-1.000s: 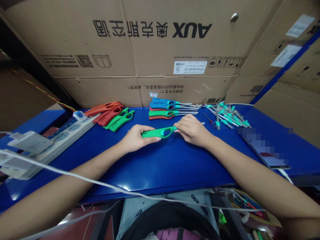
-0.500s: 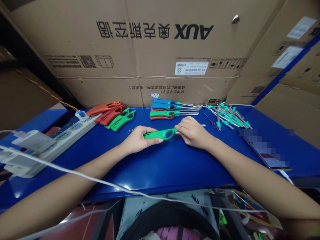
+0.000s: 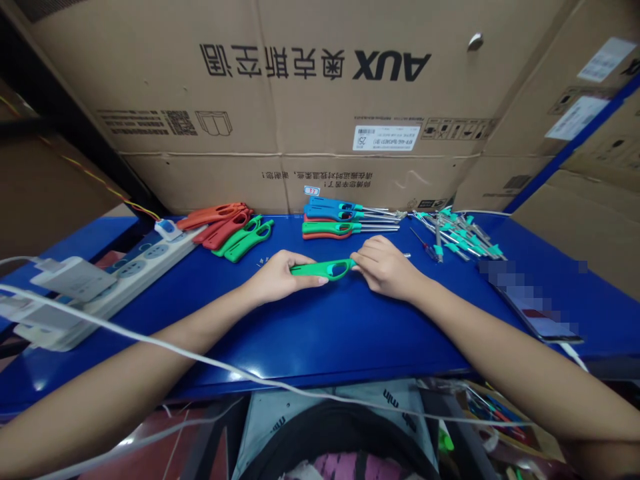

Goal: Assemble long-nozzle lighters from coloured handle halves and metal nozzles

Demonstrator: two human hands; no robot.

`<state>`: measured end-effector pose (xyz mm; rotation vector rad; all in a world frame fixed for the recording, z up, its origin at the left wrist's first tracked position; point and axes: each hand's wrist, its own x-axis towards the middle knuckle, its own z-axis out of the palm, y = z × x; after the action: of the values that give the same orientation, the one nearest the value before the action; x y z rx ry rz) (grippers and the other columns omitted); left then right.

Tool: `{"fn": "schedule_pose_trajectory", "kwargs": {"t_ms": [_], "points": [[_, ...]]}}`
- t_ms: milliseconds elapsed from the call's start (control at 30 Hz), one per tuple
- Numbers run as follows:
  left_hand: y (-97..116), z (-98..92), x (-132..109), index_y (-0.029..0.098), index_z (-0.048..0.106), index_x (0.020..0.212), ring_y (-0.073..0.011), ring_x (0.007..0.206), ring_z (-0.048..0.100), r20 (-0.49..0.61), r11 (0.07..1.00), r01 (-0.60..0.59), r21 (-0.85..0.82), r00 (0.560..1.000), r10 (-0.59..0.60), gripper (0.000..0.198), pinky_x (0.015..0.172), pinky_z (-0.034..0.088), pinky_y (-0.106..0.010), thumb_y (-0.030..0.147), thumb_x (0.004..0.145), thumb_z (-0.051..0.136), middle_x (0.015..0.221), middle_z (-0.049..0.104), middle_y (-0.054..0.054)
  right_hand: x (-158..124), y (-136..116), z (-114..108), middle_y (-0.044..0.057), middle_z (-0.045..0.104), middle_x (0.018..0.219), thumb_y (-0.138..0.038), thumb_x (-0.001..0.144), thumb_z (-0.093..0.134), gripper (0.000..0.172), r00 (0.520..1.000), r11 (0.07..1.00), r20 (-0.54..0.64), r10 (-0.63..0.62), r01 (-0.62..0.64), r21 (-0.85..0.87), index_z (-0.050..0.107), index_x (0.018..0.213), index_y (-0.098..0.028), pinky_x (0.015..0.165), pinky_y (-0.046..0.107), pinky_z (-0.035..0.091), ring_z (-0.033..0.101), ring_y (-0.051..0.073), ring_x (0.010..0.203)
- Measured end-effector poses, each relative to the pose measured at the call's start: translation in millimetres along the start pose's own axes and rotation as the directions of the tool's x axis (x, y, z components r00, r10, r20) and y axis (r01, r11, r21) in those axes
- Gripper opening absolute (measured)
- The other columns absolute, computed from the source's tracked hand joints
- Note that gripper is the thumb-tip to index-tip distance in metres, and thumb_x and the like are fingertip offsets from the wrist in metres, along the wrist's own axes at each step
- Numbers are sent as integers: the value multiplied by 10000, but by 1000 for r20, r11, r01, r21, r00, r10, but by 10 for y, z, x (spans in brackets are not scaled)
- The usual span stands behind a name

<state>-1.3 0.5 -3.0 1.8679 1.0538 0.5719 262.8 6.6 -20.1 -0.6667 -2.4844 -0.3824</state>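
Observation:
A green lighter handle (image 3: 313, 269) lies level above the table, the long-necked gas lighter kind. My left hand (image 3: 280, 277) is closed round its rear end, thumb along the near side. At its front end, my right hand (image 3: 383, 267) pinches the lighter's nozzle; fingers hide most of it. Some teal shows where nozzle and handle meet, and a metal tip (image 3: 407, 255) pokes out past the right hand. Behind the hands lie stacked lighters with nozzles: blue ones (image 3: 327, 208), a green one (image 3: 325, 227) and a red one (image 3: 320, 235).
Red and green handles (image 3: 245, 239) lie to the left beside a white power strip (image 3: 150, 263). Loose metal nozzles with teal collars (image 3: 457, 233) and a small screwdriver (image 3: 426, 248) lie right. A phone (image 3: 537, 307) rests nearer. A white cable (image 3: 210, 362) crosses in front; cardboard (image 3: 240, 133) stands behind.
The whole view has shifted slightly. Both hands keep their grip on the green lighter, with hardly any movement between handle and nozzle visible.

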Motion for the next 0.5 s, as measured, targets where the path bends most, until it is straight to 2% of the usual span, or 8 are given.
{"fn": "schedule_pose_trajectory", "kwargs": {"t_ms": [100,167,333,400,500], "points": [[5,-1,1,153,776,933,-195,703,619,-51,986,-13,167,998,22,470,625,427,-262,578,741,717,795,727,-27,10,11,25,126,675,786,-231,988,471,251,998,999,62,31,-32,22,688,969,-108,765,379,420,561,224,778],[14,-14,-8,171,778,943,-207,729,638,-87,948,-51,314,993,82,460,643,437,-267,586,761,702,836,745,-38,23,28,25,115,685,805,-271,996,481,260,989,995,128,68,-76,57,690,964,-119,765,362,417,573,214,775],[-7,-51,-20,208,720,1164,-269,992,664,-81,833,-169,527,966,247,443,851,486,-325,501,836,669,1113,731,-91,29,109,-103,97,699,873,-303,966,553,202,929,965,303,212,-249,86,691,947,-158,743,330,415,607,212,819],[-43,-48,-10,197,701,1191,-250,945,668,-72,816,-173,552,965,253,418,830,499,-326,453,867,643,1103,714,-102,16,141,-182,84,693,874,-288,920,613,140,884,949,374,280,-314,34,682,916,-167,692,312,408,605,208,794],[-105,-14,12,165,697,1167,-181,749,644,-58,818,-190,542,963,262,360,730,508,-299,384,892,620,1044,687,-102,-5,176,-290,60,675,848,-282,863,666,101,816,919,463,346,-393,5,666,851,-182,623,290,398,588,187,726]]}}
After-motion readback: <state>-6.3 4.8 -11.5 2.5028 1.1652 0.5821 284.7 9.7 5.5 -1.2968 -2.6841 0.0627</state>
